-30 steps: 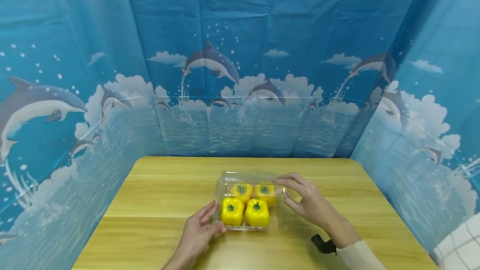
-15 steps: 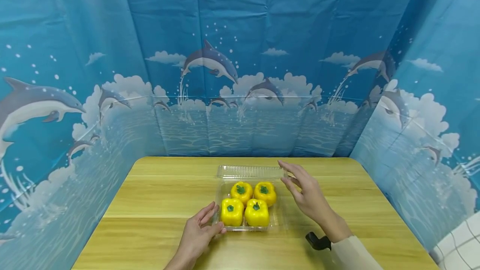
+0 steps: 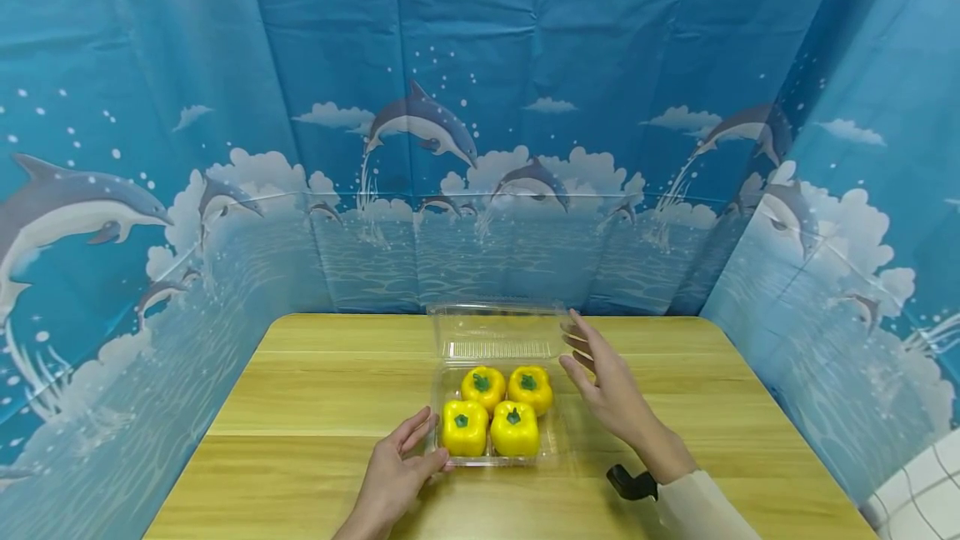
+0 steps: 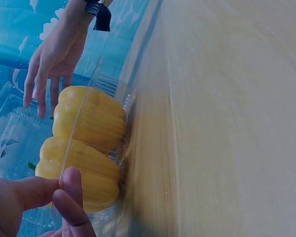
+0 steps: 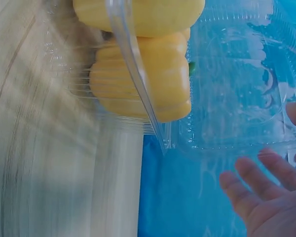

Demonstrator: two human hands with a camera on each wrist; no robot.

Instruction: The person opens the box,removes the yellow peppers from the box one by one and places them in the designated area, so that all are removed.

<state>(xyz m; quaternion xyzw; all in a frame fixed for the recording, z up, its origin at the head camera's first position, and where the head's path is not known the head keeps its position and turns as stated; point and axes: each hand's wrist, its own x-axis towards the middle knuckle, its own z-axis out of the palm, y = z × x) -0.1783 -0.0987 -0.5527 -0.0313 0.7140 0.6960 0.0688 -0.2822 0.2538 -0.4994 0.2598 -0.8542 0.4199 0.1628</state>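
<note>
A clear plastic clamshell container (image 3: 551, 440) stands on the table with its hinged lid (image 3: 495, 327) raised at the back. Inside it sit several yellow bell peppers (image 3: 515, 429) with green stems, in two rows. At the front left corner my left hand (image 3: 392, 469) pinches the rim between thumb and fingers, as the left wrist view shows at the container's rim (image 4: 74, 133). My right hand (image 3: 615, 390) is beside the lid's right edge, fingers extended and apart. In the right wrist view the lid (image 5: 232, 74) leans back near the right hand (image 5: 274, 202), which holds nothing.
The wooden table (image 3: 315, 407) extends around the container, its far edge close behind the lid. A blue curtain (image 3: 480, 257) printed with dolphins hangs at the back and sides. A black piece (image 3: 632, 483) sticks out at the right wrist.
The lid has swung from over the back peppers up and away to a raised position at the back. My right hand has followed it and let go; the left has stayed at the corner.
</note>
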